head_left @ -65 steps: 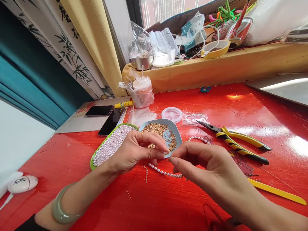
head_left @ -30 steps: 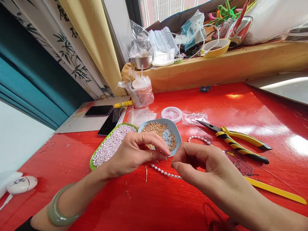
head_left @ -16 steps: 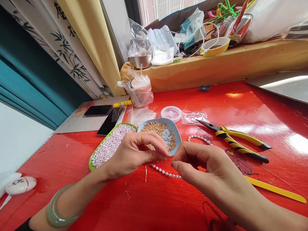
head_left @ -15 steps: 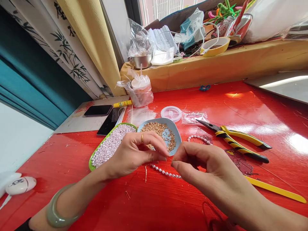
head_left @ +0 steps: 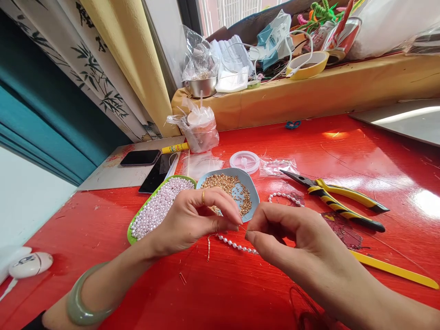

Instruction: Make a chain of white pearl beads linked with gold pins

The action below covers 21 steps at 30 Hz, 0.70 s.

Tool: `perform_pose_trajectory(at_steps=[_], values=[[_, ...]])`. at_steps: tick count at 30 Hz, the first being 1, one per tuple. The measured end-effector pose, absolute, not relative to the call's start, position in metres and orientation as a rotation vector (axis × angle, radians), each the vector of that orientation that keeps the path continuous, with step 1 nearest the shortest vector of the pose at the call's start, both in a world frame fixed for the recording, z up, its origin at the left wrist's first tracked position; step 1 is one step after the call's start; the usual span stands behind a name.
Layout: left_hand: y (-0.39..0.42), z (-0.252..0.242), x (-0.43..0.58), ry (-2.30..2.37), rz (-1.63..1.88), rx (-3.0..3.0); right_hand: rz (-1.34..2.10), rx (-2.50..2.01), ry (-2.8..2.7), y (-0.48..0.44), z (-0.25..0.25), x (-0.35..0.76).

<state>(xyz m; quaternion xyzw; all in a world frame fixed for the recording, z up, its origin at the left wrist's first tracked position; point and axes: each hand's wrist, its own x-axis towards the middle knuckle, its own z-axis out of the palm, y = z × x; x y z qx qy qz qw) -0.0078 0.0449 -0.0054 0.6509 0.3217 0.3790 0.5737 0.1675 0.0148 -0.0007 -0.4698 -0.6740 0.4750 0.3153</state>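
My left hand (head_left: 192, 217) and my right hand (head_left: 299, 236) face each other over the red table (head_left: 220, 293), both pinched at the fingertips. A fine thread (head_left: 243, 228), barely visible, spans the small gap between them. Below hangs or lies a strand of white pearl beads (head_left: 237, 246) with a short gold chain (head_left: 208, 247) at its left end; its right end goes behind my right hand. Just behind the hands is a blue dish (head_left: 255, 195) of gold beads. Partly covered by my left hand is a green tray (head_left: 132, 231) holding pale pink pearl beads.
Yellow-and-black pliers (head_left: 337, 199) and a yellow strip (head_left: 395, 270) lie at the right. Another beaded strand (head_left: 285, 196), a thread spool (head_left: 244, 162) and a bagged cup (head_left: 202, 128) are farther back. Two phones (head_left: 140, 158) and a white mouse (head_left: 30, 265) sit left.
Hardly anything differs. Both hands keep their pinch, and the fine thread between the fingertips shows slightly more clearly.
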Motion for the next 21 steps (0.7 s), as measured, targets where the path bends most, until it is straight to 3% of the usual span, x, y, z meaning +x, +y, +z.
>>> perform_pose_trajectory(at_steps=[21], values=[[0.0434, -0.0067, -0.0082, 0.779, 0.885, 1.572, 1.278, -1.263, -1.782, 0.0165, 0.0015, 0.1672]])
